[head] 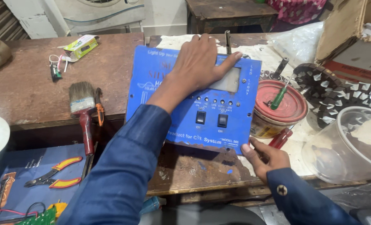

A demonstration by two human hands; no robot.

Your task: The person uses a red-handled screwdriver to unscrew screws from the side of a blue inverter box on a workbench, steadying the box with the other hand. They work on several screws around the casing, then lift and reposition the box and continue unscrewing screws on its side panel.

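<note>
Nearest me, right hand (265, 157) pinches the blue control panel's (181, 121) lower corner; left hand (200, 62) lies flat, fingers spread, beside its grey window (229, 80).

A small yellow-green packet (82, 46) lies far left; a torn brown carton (352, 37) stands far right.

a small repair workshop is shown: a worn wooden bench (35, 91) is strewn with a paintbrush (82, 109), screwdrivers (280, 96), pliers (56, 175) and a rusty tin (277, 111).
</note>
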